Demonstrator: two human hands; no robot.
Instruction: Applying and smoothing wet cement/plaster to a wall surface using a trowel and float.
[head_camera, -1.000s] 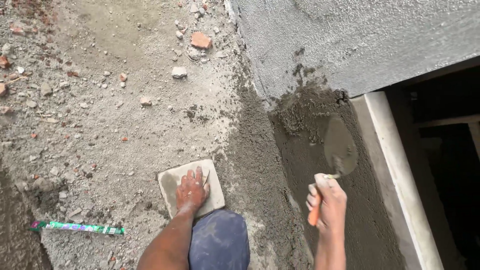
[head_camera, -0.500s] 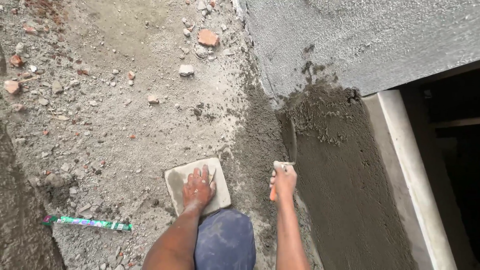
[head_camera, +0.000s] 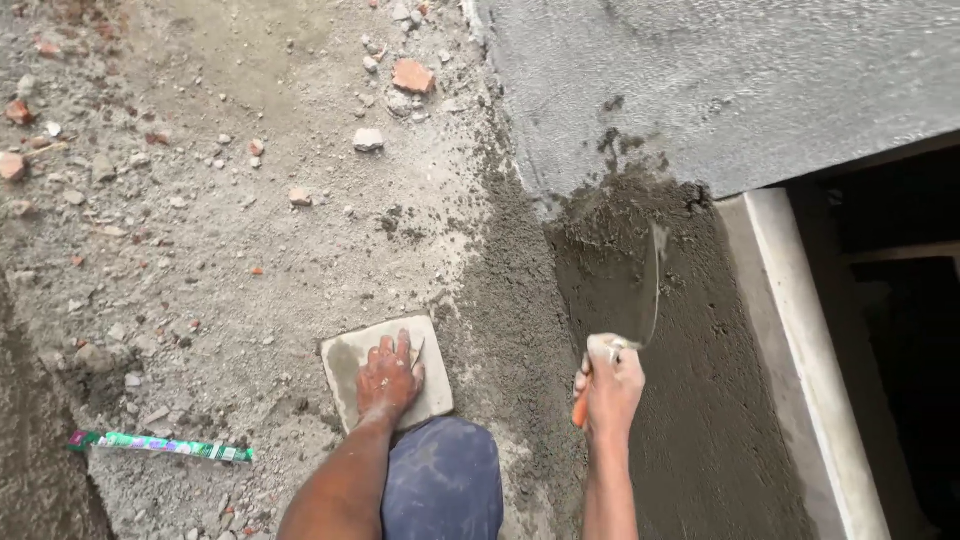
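Note:
My right hand (head_camera: 608, 384) grips the orange handle of a trowel (head_camera: 648, 290). Its grey blade points up and lies edge-on against the wet dark mortar (head_camera: 690, 400) spread on the low wall face. My left hand (head_camera: 386, 378) rests flat, fingers spread, on a pale square tile (head_camera: 348, 362) that lies on the rubble-strewn ground. A blue-clad knee (head_camera: 442, 480) shows just below that hand.
Rough grey plaster (head_camera: 760, 80) covers the wall above the wet patch. A pale frame strip (head_camera: 800, 330) borders a dark opening on the right. Brick bits (head_camera: 412, 74) and stones litter the dirt. A green wrapper strip (head_camera: 160, 446) lies at lower left.
My right hand with the trowel swung left to the mortar's edge, then back right, and the blade now stands upright on the wet patch. My left hand stayed on the tile.

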